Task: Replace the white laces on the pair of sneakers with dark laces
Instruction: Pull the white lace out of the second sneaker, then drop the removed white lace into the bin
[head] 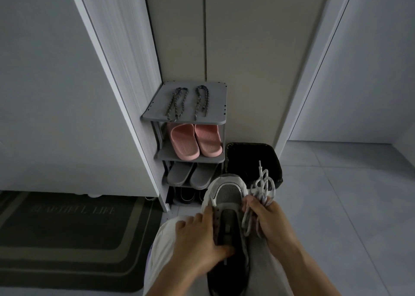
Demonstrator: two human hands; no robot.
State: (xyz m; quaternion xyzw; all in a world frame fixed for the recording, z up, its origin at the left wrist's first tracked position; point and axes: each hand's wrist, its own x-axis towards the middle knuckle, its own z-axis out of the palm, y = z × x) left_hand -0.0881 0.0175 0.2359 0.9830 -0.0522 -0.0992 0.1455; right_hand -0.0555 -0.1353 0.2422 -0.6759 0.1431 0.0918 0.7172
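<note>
Fingers (258, 208) grip white laces (263, 183), bin (235, 161) (blk) behind

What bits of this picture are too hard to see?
Head view:
- sneaker: heel cut off by the bottom edge, one side covered by the left hand.
- white lace: part hidden inside the right hand.
- shoes on the lowest shelf of the rack: too dark to identify.
- doormat lettering: dim and blurred.

Top shelf of the shoe rack (184, 121): two dark laces (179, 102) lie side by side. Pink slippers (195, 141) below, grey slippers (190, 175) lower. On the floor (336, 206), a black bin (247, 156) stands beside the rack, a mat (67, 228) left.
</note>
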